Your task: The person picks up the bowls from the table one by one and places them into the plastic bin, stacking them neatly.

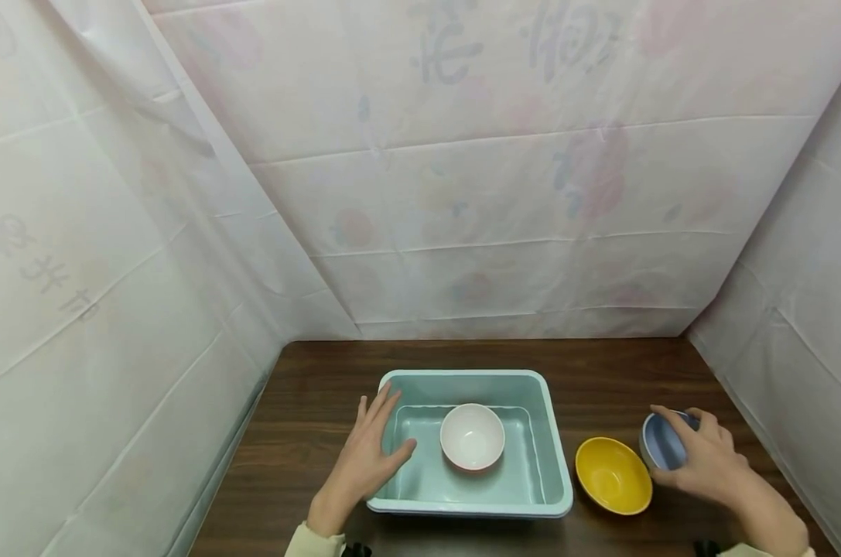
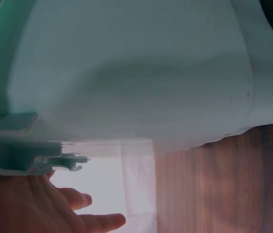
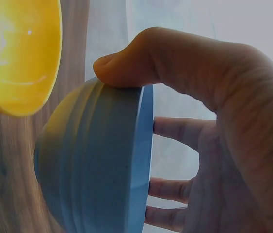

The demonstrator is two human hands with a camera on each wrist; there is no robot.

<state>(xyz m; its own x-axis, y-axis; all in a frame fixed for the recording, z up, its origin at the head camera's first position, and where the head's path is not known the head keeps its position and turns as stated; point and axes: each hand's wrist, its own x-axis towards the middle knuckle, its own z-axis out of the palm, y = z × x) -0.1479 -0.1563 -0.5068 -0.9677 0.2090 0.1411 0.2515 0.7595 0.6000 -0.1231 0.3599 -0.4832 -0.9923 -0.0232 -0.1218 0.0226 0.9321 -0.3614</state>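
Observation:
My right hand (image 1: 714, 463) holds a blue bowl (image 1: 661, 442) by its rim on the right side of the table. In the right wrist view the thumb presses on the ridged outer wall of the blue bowl (image 3: 90, 155), and the fingers reach across to its far side. A yellow bowl (image 1: 613, 476) sits just left of it. A light-green plastic basin (image 1: 558, 472) holds a small white bowl (image 1: 472, 437) with a pinkish outside. Over the basin's left rim, my left hand (image 1: 364, 455) has its fingers spread and holds nothing; whether it touches the rim I cannot tell.
The dark wooden table (image 1: 309, 433) runs back to a pale printed cloth (image 1: 504, 278) hung behind it. More cloth (image 1: 796, 309) hangs along the right side and along the left. The basin's outer wall (image 2: 151, 87) fills much of the left wrist view.

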